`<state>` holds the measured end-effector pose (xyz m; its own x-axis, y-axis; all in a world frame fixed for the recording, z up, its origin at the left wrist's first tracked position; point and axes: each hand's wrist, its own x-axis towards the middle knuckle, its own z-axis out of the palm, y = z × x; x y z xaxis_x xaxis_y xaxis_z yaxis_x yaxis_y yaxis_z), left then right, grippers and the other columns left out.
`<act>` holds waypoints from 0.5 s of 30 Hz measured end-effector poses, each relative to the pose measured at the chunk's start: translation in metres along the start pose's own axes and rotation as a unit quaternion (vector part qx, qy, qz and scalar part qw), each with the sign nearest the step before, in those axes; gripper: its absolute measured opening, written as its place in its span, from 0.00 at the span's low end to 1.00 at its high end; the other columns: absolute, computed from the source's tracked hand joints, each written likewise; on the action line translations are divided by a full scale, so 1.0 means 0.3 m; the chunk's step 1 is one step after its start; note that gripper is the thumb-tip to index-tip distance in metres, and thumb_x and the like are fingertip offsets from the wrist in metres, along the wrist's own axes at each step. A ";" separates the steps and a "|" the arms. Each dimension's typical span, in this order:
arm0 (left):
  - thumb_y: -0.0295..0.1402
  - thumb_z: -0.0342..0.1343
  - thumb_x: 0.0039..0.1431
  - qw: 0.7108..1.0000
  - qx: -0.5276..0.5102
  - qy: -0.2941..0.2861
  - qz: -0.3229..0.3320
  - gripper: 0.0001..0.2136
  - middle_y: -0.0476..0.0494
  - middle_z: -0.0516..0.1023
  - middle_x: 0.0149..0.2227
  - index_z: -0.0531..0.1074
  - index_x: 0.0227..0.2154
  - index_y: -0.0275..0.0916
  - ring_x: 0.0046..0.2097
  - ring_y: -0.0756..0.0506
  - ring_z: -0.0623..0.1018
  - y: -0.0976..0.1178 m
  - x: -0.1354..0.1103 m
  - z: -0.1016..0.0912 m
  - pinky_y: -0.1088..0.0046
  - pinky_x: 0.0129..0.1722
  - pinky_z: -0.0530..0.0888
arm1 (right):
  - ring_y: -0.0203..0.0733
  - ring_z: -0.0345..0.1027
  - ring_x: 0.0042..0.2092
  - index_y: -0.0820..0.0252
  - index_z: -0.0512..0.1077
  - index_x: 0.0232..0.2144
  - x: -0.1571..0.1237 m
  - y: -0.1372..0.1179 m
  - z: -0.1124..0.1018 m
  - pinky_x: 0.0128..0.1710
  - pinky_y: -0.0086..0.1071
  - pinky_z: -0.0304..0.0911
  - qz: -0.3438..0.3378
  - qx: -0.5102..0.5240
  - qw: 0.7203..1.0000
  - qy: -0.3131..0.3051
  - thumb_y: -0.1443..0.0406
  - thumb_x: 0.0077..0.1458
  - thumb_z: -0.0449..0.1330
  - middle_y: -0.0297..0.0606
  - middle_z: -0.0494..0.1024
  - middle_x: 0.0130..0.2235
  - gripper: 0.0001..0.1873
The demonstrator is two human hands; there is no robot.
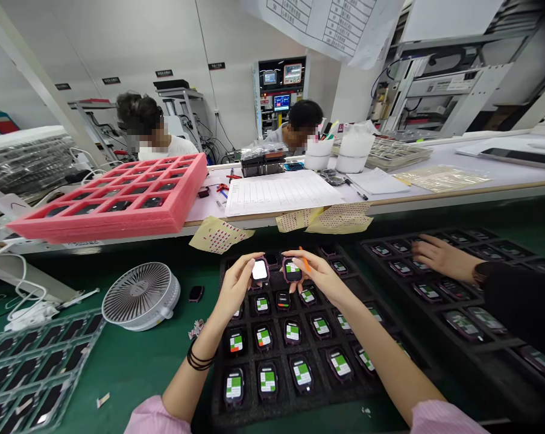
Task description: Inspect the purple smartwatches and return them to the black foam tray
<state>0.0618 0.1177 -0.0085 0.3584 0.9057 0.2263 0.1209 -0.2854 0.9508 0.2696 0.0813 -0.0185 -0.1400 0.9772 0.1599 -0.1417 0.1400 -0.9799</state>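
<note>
Above the far part of a black foam tray (248, 417), my left hand (234, 284) is closed round a smartwatch body (260, 270) whose screen glows white. Beside it, my right hand (327, 278) grips another smartwatch body (292, 270), its screen showing green and white blocks. A thin orange stick (304, 260) pokes out between the right fingers; its full shape is hidden. The two watches are held upright, a small gap apart. Several strapless watches, such as a lit watch (292, 331), lie in the tray's compartments under my hands and forearms.
Left of the tray are a small fan (141, 295), a dark watch (196, 293) and a clear plastic tray (80, 367). A pink foam tray (182, 211) overhangs the shelf edge. At right, a co-worker's hand (444, 256) reaches over another black tray (408, 301). Two people sit opposite.
</note>
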 end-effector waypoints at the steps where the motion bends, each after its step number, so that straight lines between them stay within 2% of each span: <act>1: 0.45 0.49 0.62 1.000 -0.001 -0.003 0.001 0.19 0.51 0.65 0.23 0.73 0.47 0.38 0.23 0.51 0.62 -0.003 0.001 0.000 0.75 0.24 0.60 | 0.38 0.74 0.25 0.60 0.70 0.49 0.000 -0.002 0.000 0.20 0.28 0.67 0.000 -0.002 1.000 -0.001 0.54 0.58 0.57 0.35 0.73 0.29 0.21; 4: 0.45 0.50 0.61 1.000 -0.012 -0.018 0.007 0.21 0.50 0.68 0.25 0.69 0.51 0.38 0.24 0.52 0.63 -0.016 0.006 0.004 0.75 0.25 0.62 | 0.41 0.76 0.29 0.59 0.67 0.52 -0.005 -0.007 -0.002 0.22 0.29 0.68 0.008 -0.015 1.000 -0.011 0.56 0.58 0.58 0.35 0.73 0.29 0.22; 6: 0.43 0.51 0.61 0.999 -0.027 -0.027 0.012 0.22 0.45 0.73 0.33 0.66 0.54 0.38 0.26 0.51 0.67 -0.023 0.008 0.006 0.75 0.26 0.65 | 0.42 0.76 0.32 0.58 0.64 0.55 -0.008 -0.009 -0.007 0.23 0.30 0.69 0.016 -0.019 0.999 -0.022 0.58 0.58 0.58 0.35 0.73 0.30 0.24; 10: 0.39 0.55 0.59 0.998 -0.037 -0.050 0.017 0.25 0.38 0.71 0.50 0.61 0.58 0.39 0.42 0.46 0.74 -0.023 0.008 0.009 0.72 0.38 0.72 | 0.45 0.76 0.37 0.56 0.61 0.58 -0.009 -0.005 -0.019 0.26 0.30 0.71 0.019 -0.015 0.999 -0.041 0.61 0.55 0.62 0.36 0.74 0.34 0.29; 12: 0.38 0.57 0.57 0.998 -0.028 -0.055 0.013 0.26 0.37 0.71 0.51 0.60 0.58 0.39 0.46 0.44 0.74 -0.019 0.006 0.009 0.70 0.42 0.72 | 0.45 0.76 0.38 0.56 0.60 0.58 -0.008 -0.003 -0.021 0.26 0.31 0.71 0.020 -0.020 0.999 -0.043 0.62 0.53 0.63 0.37 0.75 0.35 0.31; 15: 0.38 0.57 0.57 0.998 -0.032 -0.048 0.007 0.25 0.38 0.73 0.48 0.62 0.56 0.38 0.46 0.44 0.74 -0.012 0.006 0.010 0.70 0.41 0.73 | 0.45 0.76 0.38 0.56 0.61 0.58 -0.007 -0.004 -0.019 0.26 0.31 0.71 0.017 -0.023 0.999 -0.043 0.63 0.52 0.64 0.35 0.74 0.32 0.31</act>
<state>0.0648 0.1193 -0.0122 0.4467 0.8668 0.2216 0.0568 -0.2747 0.9599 0.2757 0.0801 -0.0182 -0.2270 0.9646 0.1346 -0.0902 0.1168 -0.9891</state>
